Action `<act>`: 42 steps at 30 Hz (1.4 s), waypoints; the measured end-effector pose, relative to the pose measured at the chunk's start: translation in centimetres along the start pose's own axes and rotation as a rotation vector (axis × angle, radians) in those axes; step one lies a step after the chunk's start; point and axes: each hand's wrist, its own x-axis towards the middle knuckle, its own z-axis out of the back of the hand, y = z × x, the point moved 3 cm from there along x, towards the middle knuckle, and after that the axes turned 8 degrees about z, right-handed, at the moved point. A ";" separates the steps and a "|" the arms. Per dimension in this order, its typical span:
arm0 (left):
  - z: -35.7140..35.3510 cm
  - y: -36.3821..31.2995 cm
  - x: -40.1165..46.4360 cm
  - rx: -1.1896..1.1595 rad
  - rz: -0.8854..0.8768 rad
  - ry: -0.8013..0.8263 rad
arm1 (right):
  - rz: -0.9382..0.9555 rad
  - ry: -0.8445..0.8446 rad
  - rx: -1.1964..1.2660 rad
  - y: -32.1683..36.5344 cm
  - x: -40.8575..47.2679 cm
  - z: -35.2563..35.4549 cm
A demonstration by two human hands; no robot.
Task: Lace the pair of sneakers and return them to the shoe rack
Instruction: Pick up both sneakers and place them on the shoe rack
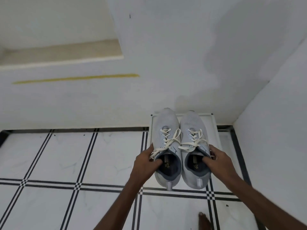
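Two pale grey sneakers with cream laces tied in bows sit side by side, toes toward the wall, over the white shoe rack point(213, 125). My left hand point(146, 161) grips the collar of the left sneaker point(166, 127), thumb inside the opening. My right hand point(219, 161) grips the collar of the right sneaker point(191, 123) the same way. The heels stick out past the rack's front edge. Whether the soles rest on the rack or hover just above it is unclear.
The rack stands in a corner between a white back wall point(166, 63) and a white side wall point(274, 130). The floor point(66, 163) has white tiles with black stripe lines. My bare foot point(204, 220) shows at the bottom. A recessed ledge point(58, 53) sits upper left.
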 end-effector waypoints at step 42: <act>-19.5 12.6 36.8 0.153 0.200 -0.083 | -0.169 -0.031 -0.105 -24.6 30.6 -12.5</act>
